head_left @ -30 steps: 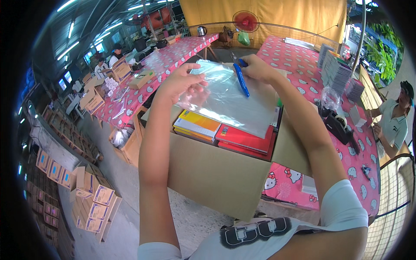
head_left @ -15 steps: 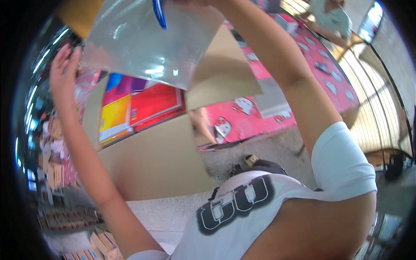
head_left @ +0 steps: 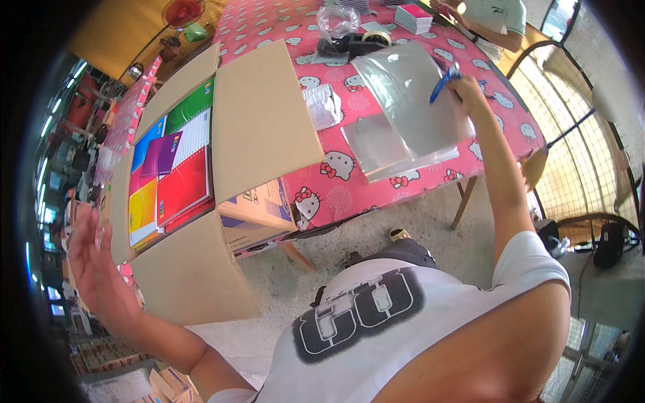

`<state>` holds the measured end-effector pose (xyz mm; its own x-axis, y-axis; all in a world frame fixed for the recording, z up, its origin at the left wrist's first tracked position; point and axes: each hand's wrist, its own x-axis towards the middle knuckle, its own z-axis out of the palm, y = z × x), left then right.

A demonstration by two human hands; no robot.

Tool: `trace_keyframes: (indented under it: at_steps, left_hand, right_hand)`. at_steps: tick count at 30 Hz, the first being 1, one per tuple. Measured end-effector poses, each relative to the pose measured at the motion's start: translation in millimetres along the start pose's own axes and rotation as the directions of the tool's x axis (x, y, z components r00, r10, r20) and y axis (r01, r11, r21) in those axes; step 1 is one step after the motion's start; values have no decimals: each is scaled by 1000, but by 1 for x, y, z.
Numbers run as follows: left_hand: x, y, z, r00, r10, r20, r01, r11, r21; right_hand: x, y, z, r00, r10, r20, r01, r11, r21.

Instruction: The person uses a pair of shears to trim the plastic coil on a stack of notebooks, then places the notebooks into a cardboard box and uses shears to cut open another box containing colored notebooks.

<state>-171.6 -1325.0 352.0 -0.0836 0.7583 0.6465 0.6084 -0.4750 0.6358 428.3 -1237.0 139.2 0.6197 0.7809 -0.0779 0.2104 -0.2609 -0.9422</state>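
My right hand (head_left: 467, 97) is closed around a slim, curved blue tool (head_left: 441, 86), its kind unclear. It is at the edge of a clear plastic sheet (head_left: 410, 84), which overlaps more clear sheets (head_left: 373, 138) on the table; whether the fingers also pinch the sheet is hidden. At the far left, my left hand (head_left: 101, 275) is raised with nothing in it, fingers stretched out, beside an open cardboard box (head_left: 262, 121). Inside the box lie several notebooks: red (head_left: 183, 187), yellow (head_left: 143, 209), purple (head_left: 160, 153) and green (head_left: 191, 107).
A pink patterned cloth covers the table (head_left: 322, 201). On it are a white package (head_left: 322, 106), a tape roll (head_left: 376, 38), clear plastic wrap (head_left: 338, 23) and a booklet stack (head_left: 413, 19). A printed carton (head_left: 259, 213) is beneath the box flap. Another person (head_left: 494, 20) is at the far right.
The clear sheet, earlier held up over the box between both hands, is now over the table at right. My left hand has let go and dropped lower. The notebooks are uncovered.
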Motion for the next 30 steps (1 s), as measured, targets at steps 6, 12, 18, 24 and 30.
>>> trace_keyframes:
  at_steps: [6,12,18,24,30]
  left_hand:
    - [-51,39,8,898,406,171,-284,830,-481]
    - [-72,116,116,664,557,499,-324,815,-480]
    - [-100,142,139,767,415,489,-279,902,-329]
    - [-148,179,97,908,162,386,-177,984,2]
    - [-163,208,49,896,156,416,-230,964,133]
  right_hand:
    - [37,60,-13,933,-10,359,-67,977,202]
    - [77,21,38,493,-84,866,405,903,-143]
    - [103,61,91,288,-314,905,889,438,-131]
    - [70,27,85,399,-449,800,817,571,-87]
    - [6,4,91,117,-340,933,729,668,152]
